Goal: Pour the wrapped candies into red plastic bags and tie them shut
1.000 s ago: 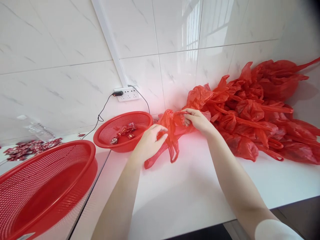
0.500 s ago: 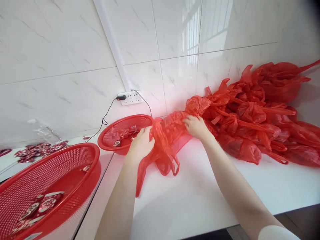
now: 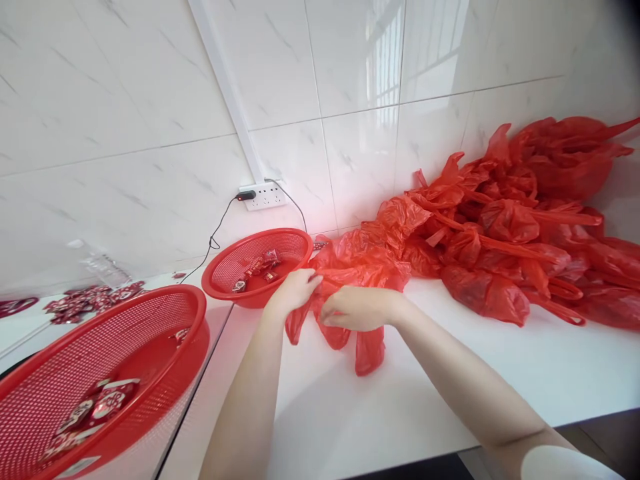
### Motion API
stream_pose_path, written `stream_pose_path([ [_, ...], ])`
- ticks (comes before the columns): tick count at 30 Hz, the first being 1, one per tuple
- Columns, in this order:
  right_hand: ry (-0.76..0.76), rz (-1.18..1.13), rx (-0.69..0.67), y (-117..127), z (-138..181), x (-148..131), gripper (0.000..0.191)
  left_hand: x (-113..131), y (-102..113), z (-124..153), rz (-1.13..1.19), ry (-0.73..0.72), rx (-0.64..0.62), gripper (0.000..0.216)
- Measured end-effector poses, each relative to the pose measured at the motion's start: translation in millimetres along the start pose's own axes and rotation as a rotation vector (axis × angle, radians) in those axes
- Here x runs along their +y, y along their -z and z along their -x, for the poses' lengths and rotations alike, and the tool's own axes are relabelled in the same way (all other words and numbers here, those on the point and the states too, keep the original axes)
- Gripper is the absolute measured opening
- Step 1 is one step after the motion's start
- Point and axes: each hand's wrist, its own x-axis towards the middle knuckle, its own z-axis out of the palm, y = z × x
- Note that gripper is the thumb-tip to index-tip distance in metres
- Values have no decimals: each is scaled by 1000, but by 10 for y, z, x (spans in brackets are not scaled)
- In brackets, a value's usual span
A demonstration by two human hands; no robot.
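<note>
A thin red plastic bag lies crumpled on the white table, with its handles hanging toward me. My left hand pinches the bag's left edge between thumb and fingers, just right of the small basket. Across the front of the same bag lies my right hand; its fingers are curled and closed on the film near the handles. Some fingertips are hidden by the plastic. The small red basket holds several wrapped sweets.
A large red basket with a few wrapped packets stands at left. Behind it are loose sweets and a clear bottle. Many filled red bags are heaped at right. A power strip with a cable hangs on the wall.
My right hand has moved left and toward me, from the bag's far right side to its front near my left hand. The bag's film has shifted; my left hand stays near its left edge.
</note>
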Motion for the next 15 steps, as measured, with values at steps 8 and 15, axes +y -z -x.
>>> stream_pose_path([
  [8, 80, 16, 625, -205, -267, 67, 25, -41, 163, 80, 444, 36, 149, 54],
  [15, -391, 208, 391, -232, -297, 393, 32, -50, 205, 148, 774, 151, -59, 46],
])
